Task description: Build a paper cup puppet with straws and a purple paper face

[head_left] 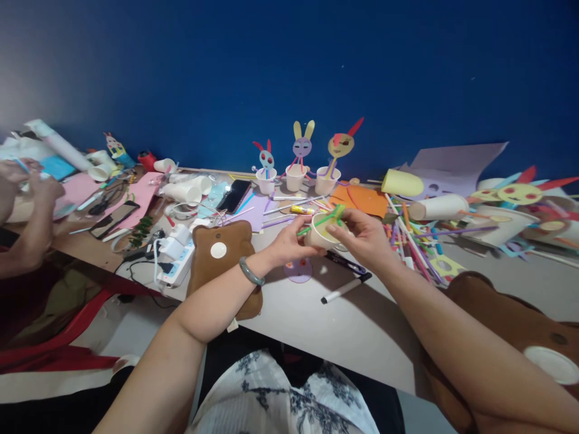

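My left hand (292, 240) is wrapped round the near left side of a white paper cup (320, 234), which it holds tilted above the table. My right hand (368, 236) is closed on a green pipe cleaner (335, 212) bent at the cup's mouth. Part of the green piece sticks out to the left over the rim. Just below the cup lies a purple paper face (298, 270). A black pen (346, 263) and a white marker with a black cap (346, 288) rest near my right hand. A yellow glue stick (302, 210) is behind the cup.
Three paper cups with rabbit figures (296, 179) stand at the back by the blue wall. Pipe cleaners and straws (414, 244) lie piled at right. A brown bear-shaped pouch (221, 259) and a power strip (177, 265) are at left. Another person's hands (34, 181) show far left.
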Tool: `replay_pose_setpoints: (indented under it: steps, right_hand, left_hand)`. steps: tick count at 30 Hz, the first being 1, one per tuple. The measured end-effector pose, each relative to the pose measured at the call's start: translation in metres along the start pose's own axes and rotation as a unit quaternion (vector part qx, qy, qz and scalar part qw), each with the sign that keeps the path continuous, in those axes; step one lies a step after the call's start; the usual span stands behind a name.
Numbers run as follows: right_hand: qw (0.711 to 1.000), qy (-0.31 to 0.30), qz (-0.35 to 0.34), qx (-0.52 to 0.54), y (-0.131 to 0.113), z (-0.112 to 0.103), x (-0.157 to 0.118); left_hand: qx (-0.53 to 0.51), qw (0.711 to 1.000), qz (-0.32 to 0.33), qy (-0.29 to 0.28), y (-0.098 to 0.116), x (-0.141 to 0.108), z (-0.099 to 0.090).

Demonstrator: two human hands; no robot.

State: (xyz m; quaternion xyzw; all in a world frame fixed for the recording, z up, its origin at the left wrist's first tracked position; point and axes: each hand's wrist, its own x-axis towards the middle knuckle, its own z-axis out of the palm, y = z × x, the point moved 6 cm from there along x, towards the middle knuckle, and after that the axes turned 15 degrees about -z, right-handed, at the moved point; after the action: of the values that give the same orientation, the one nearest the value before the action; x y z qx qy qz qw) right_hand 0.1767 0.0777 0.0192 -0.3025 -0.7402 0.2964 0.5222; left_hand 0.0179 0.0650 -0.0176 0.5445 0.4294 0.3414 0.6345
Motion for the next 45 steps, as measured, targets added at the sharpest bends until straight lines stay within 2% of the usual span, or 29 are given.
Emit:
replay_pose_setpoints:
  steps: [3, 6, 10, 14, 18, 23, 26, 31, 34, 40, 45]
  right_hand:
    - [0.999, -0.026, -0.032, 0.01, -0.006, 0.003, 0.0]
    - [0.997, -0.053, -0.032, -0.054, -0.006, 0.005, -0.001]
    - [0.993, -0.038, -0.018, -0.109, -0.006, 0.001, -0.001]
    - [0.993, -0.012, -0.029, -0.116, -0.008, -0.004, 0.002]
    - [0.994, -0.02, -0.01, -0.107, -0.005, -0.006, 0.004]
    - [0.999, -0.033, 0.037, -0.018, -0.004, -0.003, 0.005]
    - [0.997, -0.025, 0.07, -0.001, -0.004, -0.005, 0.005]
    - [0.994, -0.038, 0.102, 0.007, -0.002, -0.004, 0.002]
    - [0.995, -0.039, 0.093, -0.013, 0.001, -0.004, 0.002]
    - [0.994, -0.064, 0.078, -0.043, 0.001, -0.002, 0.002]
    - [0.988, -0.109, -0.027, -0.108, -0.017, 0.009, 0.004]
  left_hand:
    - [-0.011, 0.999, 0.032, 0.015, 0.003, 0.002, -0.003]
    - [-0.01, 0.998, 0.054, 0.022, 0.003, 0.004, -0.005]
    - [-0.019, 0.999, 0.037, 0.034, -0.001, 0.003, -0.01]
    - [0.03, 0.996, 0.055, 0.064, 0.009, -0.001, -0.019]
    - [0.054, 0.997, 0.048, 0.031, 0.017, 0.0, -0.022]
    - [0.024, 0.999, 0.015, -0.036, 0.015, 0.002, -0.016]
    - [0.003, 0.999, -0.008, -0.041, 0.012, 0.002, -0.016]
    - [0.011, 1.0, -0.015, -0.014, 0.009, 0.003, -0.018]
    - [0.028, 0.999, -0.021, -0.006, 0.007, 0.004, -0.018]
    - [0.047, 0.996, -0.074, -0.002, 0.002, 0.004, -0.018]
    - [0.092, 0.987, -0.128, 0.02, -0.003, 0.0, -0.016]
